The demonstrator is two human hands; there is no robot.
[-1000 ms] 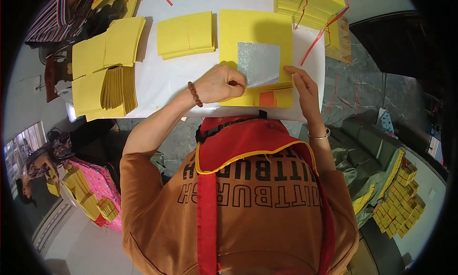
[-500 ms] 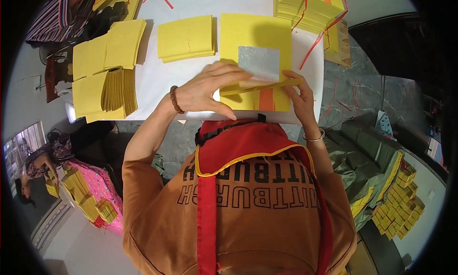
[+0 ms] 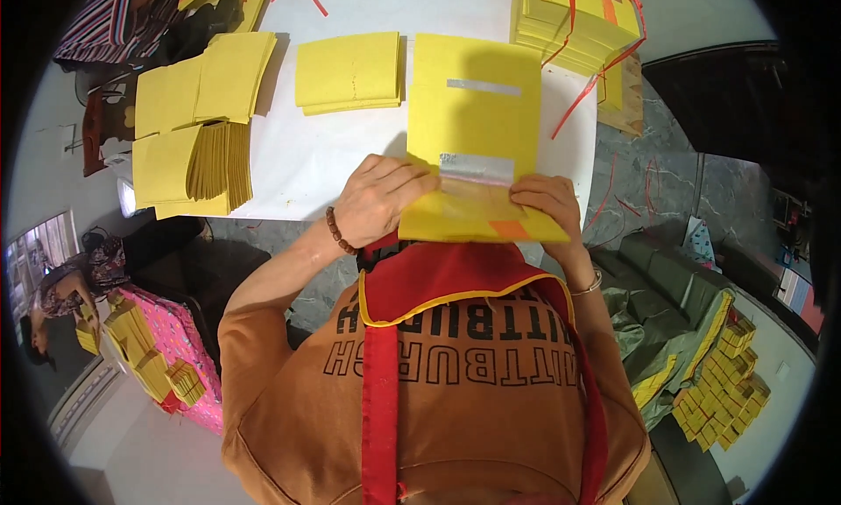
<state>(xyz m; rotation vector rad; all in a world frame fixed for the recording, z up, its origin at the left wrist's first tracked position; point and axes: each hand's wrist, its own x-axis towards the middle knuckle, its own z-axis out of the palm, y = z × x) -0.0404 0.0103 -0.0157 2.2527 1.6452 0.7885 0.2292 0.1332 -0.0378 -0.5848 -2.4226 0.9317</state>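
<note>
At the table's near edge, a stack of yellow paper sheets (image 3: 438, 133) with silver foil rectangles lies before me. Its near part hangs bent over the edge, and an orange patch (image 3: 508, 229) shows there. My left hand (image 3: 385, 198) grips the left side of the bent part, fingers on top and thumb hidden. On the right side, my right hand (image 3: 550, 203) has its fingers curled over the same paper, thumb also out of sight. Left of the sheets lies a folded yellow bundle (image 3: 349, 71), untouched.
Several folded yellow bundles (image 3: 166, 93) are piled on the table's left end. A tall yellow paper stack (image 3: 561, 32) with red ties (image 3: 574, 111) stands at the far right. A person's striped sleeve (image 3: 109, 19) shows far left. More bundles (image 3: 723, 387) sit beyond the green-covered seat.
The near part of the yellow paper has come toward me and down over the table edge. Both hands moved with it and closed on its sides. A second silver strip now shows farther up.
</note>
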